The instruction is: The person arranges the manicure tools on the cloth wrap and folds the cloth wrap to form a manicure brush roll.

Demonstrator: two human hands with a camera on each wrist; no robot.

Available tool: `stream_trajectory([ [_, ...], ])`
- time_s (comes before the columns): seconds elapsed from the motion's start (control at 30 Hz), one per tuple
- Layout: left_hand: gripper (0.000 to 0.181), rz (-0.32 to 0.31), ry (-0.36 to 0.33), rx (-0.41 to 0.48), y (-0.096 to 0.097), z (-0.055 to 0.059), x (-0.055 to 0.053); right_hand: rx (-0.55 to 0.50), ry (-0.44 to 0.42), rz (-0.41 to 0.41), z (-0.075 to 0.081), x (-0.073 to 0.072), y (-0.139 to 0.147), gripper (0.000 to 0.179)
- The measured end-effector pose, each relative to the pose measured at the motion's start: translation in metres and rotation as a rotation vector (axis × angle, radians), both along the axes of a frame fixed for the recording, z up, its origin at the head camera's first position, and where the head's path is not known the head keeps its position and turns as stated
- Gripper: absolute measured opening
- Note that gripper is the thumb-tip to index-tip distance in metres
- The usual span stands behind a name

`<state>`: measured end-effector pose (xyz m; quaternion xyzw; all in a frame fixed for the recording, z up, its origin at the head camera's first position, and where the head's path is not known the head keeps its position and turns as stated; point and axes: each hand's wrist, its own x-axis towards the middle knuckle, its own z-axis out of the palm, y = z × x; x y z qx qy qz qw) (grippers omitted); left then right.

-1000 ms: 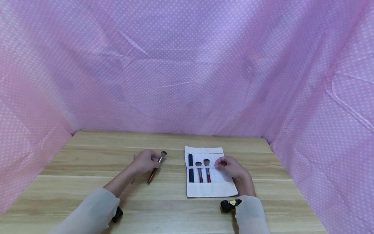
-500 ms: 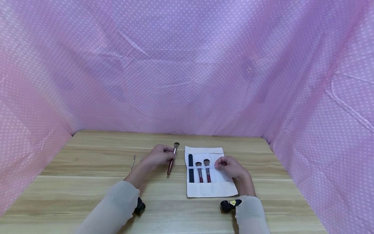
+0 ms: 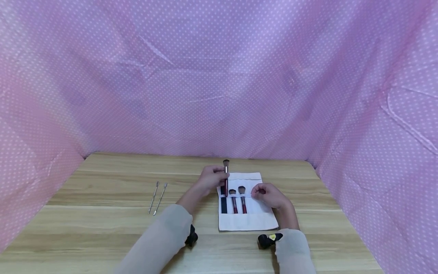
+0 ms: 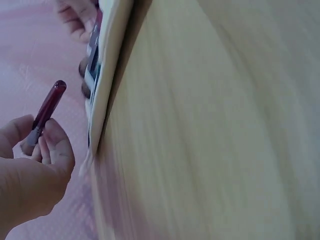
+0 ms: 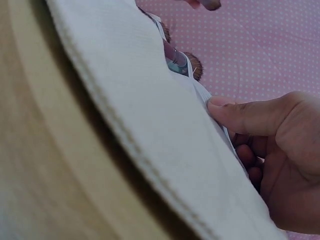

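Note:
My left hand (image 3: 211,179) pinches a makeup brush (image 3: 226,179) by its metal collar and upper handle, bristles up, over the left part of a white cloth brush roll (image 3: 248,224). In the left wrist view the dark red handle (image 4: 50,102) sticks out past the thumb and fingers. Two makeup brushes, a left one (image 3: 234,205) and a right one (image 3: 244,205), lie in the roll under a white elastic band (image 5: 201,91). A black flat strip (image 3: 224,205) sits left of them, partly covered. My right hand (image 3: 270,196) pinches the band near the roll's right side.
Two thin metal double-ended tools, a left one (image 3: 154,197) and a right one (image 3: 160,199), lie on the wooden table (image 3: 102,228) to the left. A pink dotted cloth (image 3: 219,95) hangs around the table's back and sides.
My left hand has carried the makeup brush rightward from the table to above the roll, turning it more upright. The two metal tools are now uncovered. My right hand stays in place.

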<state>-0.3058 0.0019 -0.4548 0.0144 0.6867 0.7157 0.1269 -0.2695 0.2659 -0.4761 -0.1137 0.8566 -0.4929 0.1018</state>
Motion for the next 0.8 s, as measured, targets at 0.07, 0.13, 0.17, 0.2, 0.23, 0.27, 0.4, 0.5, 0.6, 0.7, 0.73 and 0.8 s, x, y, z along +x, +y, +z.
stream_trajectory([
  [0.07, 0.033, 0.001, -0.011, 0.023, 0.011, -0.001, 0.0, -0.012, -0.005, 0.002, 0.0, 0.0, 0.001, 0.01],
  [0.13, 0.033, 0.005, -0.018, 0.035, 0.021, -0.003, -0.001, -0.025, -0.007, 0.008, -0.001, 0.0, 0.001, 0.01],
  [0.17, 0.032, 0.008, -0.024, 0.041, 0.025, -0.004, -0.001, -0.031, -0.006, 0.012, -0.001, 0.0, 0.001, 0.01],
  [0.2, 0.031, 0.014, -0.027, 0.053, 0.031, -0.005, -0.001, -0.033, -0.005, 0.015, -0.001, 0.0, 0.001, 0.009],
  [0.23, 0.031, 0.019, -0.028, 0.068, 0.035, -0.005, -0.002, -0.037, -0.004, 0.018, -0.002, 0.0, 0.001, 0.009],
  [0.27, 0.031, 0.022, -0.027, 0.08, 0.04, -0.006, -0.003, -0.04, -0.003, 0.02, -0.001, -0.001, 0.001, 0.009],
  [0.4, 0.033, 0.053, -0.013, 0.118, 0.055, -0.007, -0.007, -0.034, -0.009, 0.013, -0.001, -0.003, 0.001, 0.01],
  [0.5, 0.032, 0.098, -0.021, 0.151, 0.062, -0.008, -0.011, -0.032, -0.011, 0.007, 0.0, -0.004, 0.002, 0.011],
  [0.6, 0.03, 0.136, -0.04, 0.193, 0.067, -0.012, -0.013, -0.02, -0.006, 0.005, 0.0, -0.004, 0.002, 0.011],
  [0.7, 0.029, 0.157, -0.051, 0.217, 0.069, -0.017, -0.013, -0.011, -0.008, 0.006, 0.001, -0.003, 0.001, 0.011],
  [0.73, 0.029, 0.161, -0.054, 0.22, 0.069, -0.019, -0.013, -0.01, -0.012, 0.01, 0.001, -0.003, 0.0, 0.011],
  [0.8, 0.028, 0.174, -0.06, 0.225, 0.069, -0.022, -0.013, -0.016, -0.013, 0.026, 0.001, -0.004, -0.001, 0.01],
])
